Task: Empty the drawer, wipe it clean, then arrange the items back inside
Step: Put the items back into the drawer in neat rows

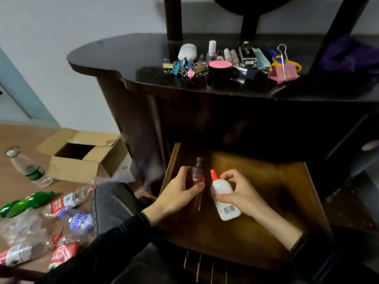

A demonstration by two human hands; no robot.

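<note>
The wooden drawer (287, 181) stands pulled open below the dark tabletop. At its left side my left hand (176, 193) grips a dark red pump bottle (198, 173). Beside it my right hand (240, 189) holds a white bottle with a red cap (223, 195), tilted, over the drawer floor. The rest of the drawer floor shows bare wood. On the tabletop (123, 56) lie several binder clips (184, 66), a pink-lidded black jar (219, 67), small bottles and tubes, a big pink clip (283, 71) and a purple cloth (348, 54).
An open cardboard box (82, 154) sits on the floor left of the cabinet. Several plastic bottles (61, 201) are scattered on the wooden floor at lower left. My knee in grey trousers (110, 199) is close to the drawer's left corner.
</note>
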